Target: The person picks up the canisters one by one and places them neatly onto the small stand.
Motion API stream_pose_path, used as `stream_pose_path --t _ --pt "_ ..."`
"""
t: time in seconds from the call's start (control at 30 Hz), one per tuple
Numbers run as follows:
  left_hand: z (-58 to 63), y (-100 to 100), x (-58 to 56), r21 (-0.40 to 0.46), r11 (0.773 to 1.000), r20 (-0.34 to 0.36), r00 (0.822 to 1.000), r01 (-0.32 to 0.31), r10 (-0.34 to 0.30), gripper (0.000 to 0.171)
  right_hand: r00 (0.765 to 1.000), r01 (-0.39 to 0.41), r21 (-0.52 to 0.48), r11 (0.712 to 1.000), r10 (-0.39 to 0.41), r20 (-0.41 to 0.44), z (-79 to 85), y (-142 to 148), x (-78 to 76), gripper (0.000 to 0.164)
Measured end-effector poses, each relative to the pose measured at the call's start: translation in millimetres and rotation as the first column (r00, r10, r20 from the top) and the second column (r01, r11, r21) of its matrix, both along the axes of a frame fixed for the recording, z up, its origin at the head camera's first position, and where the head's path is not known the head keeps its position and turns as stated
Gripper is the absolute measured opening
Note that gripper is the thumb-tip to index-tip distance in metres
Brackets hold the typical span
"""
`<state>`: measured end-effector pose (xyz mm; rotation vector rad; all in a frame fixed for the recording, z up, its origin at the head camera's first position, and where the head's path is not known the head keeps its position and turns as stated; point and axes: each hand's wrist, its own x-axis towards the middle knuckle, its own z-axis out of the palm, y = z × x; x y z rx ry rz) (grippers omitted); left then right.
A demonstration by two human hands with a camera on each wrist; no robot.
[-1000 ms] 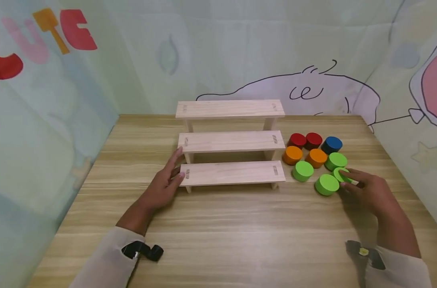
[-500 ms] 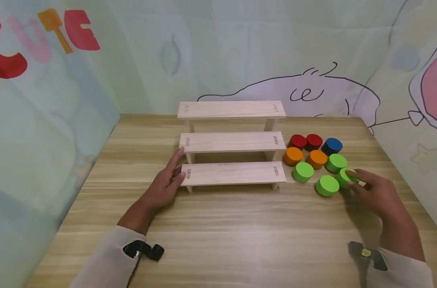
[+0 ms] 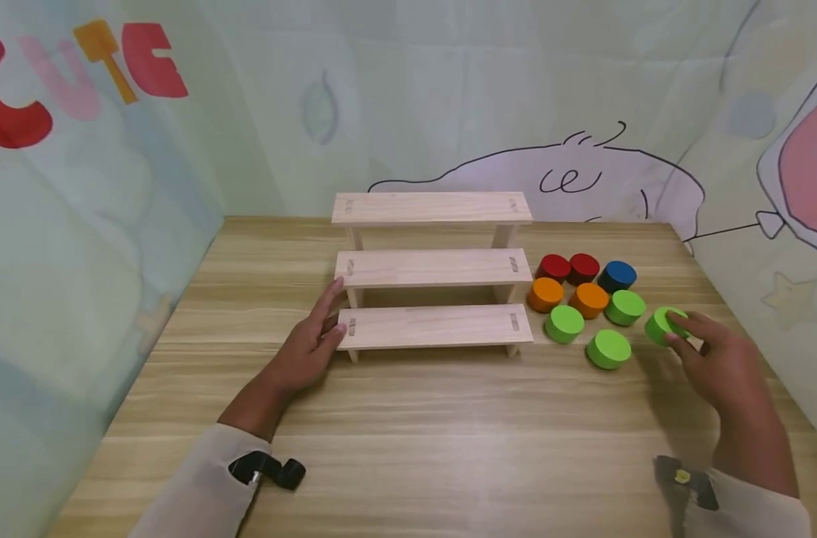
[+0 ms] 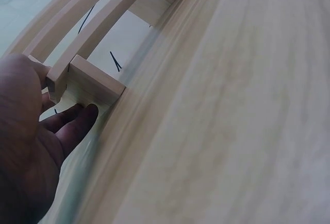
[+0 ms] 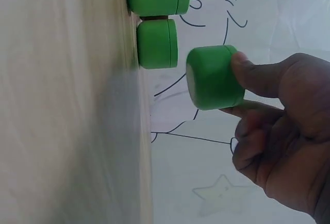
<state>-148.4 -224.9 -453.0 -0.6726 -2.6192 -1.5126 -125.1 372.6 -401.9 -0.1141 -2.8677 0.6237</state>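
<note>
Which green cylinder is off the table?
The rightmost green cylinder, pinched in the right hand; the other three green cylinders rest on the table.

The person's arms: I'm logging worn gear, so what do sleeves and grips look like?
Left sleeve and right sleeve are pale beige. The left carries a black mount with a rounded end; the right, a dark mount with a yellow spot. Left grip and right grip are gloveless.
</note>
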Motion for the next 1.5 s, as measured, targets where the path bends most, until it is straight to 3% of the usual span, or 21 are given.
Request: stream_pose_path --t 0.2,0.4,0.53,0.63,0.87,0.97,1.17,1.33,1.5 --pt "0.4 -0.8 -0.1 -0.001 1.0 -0.018 1.0 0.008 -0.008 0.077 0.992 0.082 -0.083 0.993 -0.089 -0.093 11.9 -15.1 1.0 0.042" --pt "-1.0 -1.2 1.0 0.002 1.0 -0.012 1.0 0.006 -0.006 0.076 0.976 0.09 -0.103 0.991 -0.109 -0.189 19.3 -26.9 -0.2 0.042" --pt "-3.2 -0.6 1.6 0.016 1.0 -0.01 1.0 0.014 -0.014 0.077 0.95 0.076 -0.114 0.991 -0.107 -0.294 21.7 -34.1 -0.2 0.041" --pt "-3.9 0.0 1.7 0.023 1.0 -0.012 1.0 0.017 -0.017 0.077 0.923 0.045 -0.127 0.991 -0.09 -0.374 22.5 -38.5 -1.7 0.041" --pt "-2.4 0.2 2.9 0.025 1.0 0.0 1.0 0.013 -0.013 0.077 0.889 -0.046 -0.126 0.991 -0.017 -0.458 25.9 -48.9 -7.7 0.04" --pt "-2.0 -0.1 3.2 0.026 1.0 0.013 1.0 0.013 -0.013 0.077 0.878 -0.087 -0.101 0.991 0.029 -0.477 29.9 -55.8 -11.6 0.039" --pt "-2.5 -0.9 3.0 0.034 0.999 0.032 0.999 0.01 -0.012 0.077 0.88 -0.13 -0.1 0.986 0.069 -0.469 40.9 -73.1 -20.6 0.038" --pt "-2.9 -0.4 1.1 0.027 1.0 0.022 1.0 0.014 -0.014 0.076 0.837 -0.193 -0.088 0.977 0.117 -0.535 48.5 -85.8 -28.6 0.036" --pt "-0.8 -0.3 0.4 0.029 0.999 0.02 1.0 0.018 -0.019 0.077 0.823 -0.224 -0.117 0.968 0.123 -0.554 56.6 -99.8 -37.1 0.035"
